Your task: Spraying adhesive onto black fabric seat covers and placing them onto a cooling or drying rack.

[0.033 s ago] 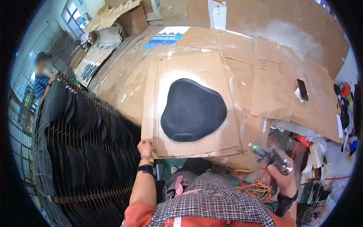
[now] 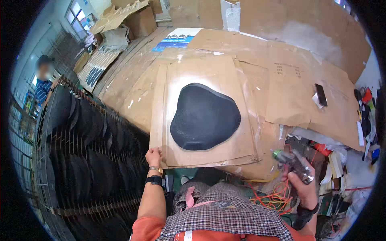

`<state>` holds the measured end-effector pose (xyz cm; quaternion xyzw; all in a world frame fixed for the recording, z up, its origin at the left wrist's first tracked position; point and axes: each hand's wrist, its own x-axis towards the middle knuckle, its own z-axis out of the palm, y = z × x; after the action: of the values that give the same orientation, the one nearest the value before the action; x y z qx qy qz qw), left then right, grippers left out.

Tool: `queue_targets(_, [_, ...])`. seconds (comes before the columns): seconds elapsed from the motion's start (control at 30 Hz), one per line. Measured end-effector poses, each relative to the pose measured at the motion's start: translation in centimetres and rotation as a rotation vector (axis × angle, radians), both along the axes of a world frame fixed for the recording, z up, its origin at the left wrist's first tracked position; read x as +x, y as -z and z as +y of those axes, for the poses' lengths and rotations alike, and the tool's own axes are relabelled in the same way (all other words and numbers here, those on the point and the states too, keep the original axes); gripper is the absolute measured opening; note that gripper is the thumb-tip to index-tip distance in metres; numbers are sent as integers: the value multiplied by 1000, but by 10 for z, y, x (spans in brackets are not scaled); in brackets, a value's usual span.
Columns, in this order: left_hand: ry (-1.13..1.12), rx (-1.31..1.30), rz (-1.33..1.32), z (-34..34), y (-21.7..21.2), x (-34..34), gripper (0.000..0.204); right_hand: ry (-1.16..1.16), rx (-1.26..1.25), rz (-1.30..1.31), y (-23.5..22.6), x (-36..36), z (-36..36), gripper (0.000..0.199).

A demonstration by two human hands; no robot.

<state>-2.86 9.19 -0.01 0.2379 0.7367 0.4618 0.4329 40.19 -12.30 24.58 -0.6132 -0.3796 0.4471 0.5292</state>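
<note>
**Dark pad lies on cardboard, one hand at the sheet's corner, the other around a spray gun**

The worktable [image 2: 138,82], covered in cardboard, spreads across the view; at left stands a rack [image 2: 88,211] of dark pieces. A cardboard sheet [image 2: 223,156] reaches the table's near edge, and the dark pad [image 2: 205,118] lies flat near its middle. The pad is about as broad as long, so no clear long axis can be told; its narrower rounded end points away from the person, slightly left, its fuller bulge rightward, its flattened edge toward the person.

The left forearm reaches nearly straight forward, and the left hand [image 2: 154,156] curls its fingers closed on the sheet's near-left corner. The right forearm rises from lower right; the right hand [image 2: 303,186], beyond the sheet, wraps around the blurred spray gun [image 2: 295,162], whose green front end points left and away. A dark phone [image 2: 321,95] lies far right.
</note>
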Motion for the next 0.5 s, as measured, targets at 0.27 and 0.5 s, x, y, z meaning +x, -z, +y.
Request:
queue_targets(0.27, [-82,66,-17,-21,23,-30,9,-154,-111,-121,-10,21,-41,50])
queue_targets(0.5, [-108,98,-100,-40,20,-17,4,-243,-91,123,-10,-28,-3,52])
